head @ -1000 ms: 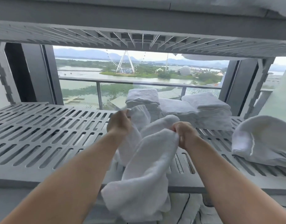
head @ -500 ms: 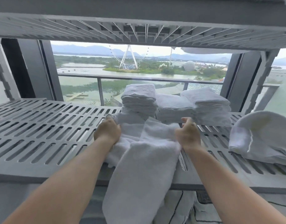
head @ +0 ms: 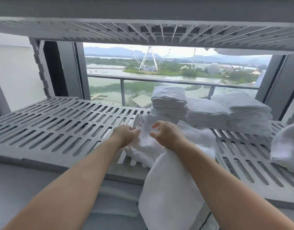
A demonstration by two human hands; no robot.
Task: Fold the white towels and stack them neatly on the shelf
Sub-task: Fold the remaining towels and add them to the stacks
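- The left hand (head: pixel 126 136) pinches a bunched corner of the loose towel (head: pixel 168 188) between thumb and fingers.
- The right hand (head: pixel 167 136) hovers over the cloth with its fingers curled and apart; I cannot tell whether it grips anything.
- The towel lies crumpled on the shelf (head: pixel 60 130) just in front of the folded stacks (head: pixel 169 100), its long end hanging over the front edge.
- Risk: the hanging weight could drag the towel off if the pinch slackens, and spreading it this close could knock the stacks askew.
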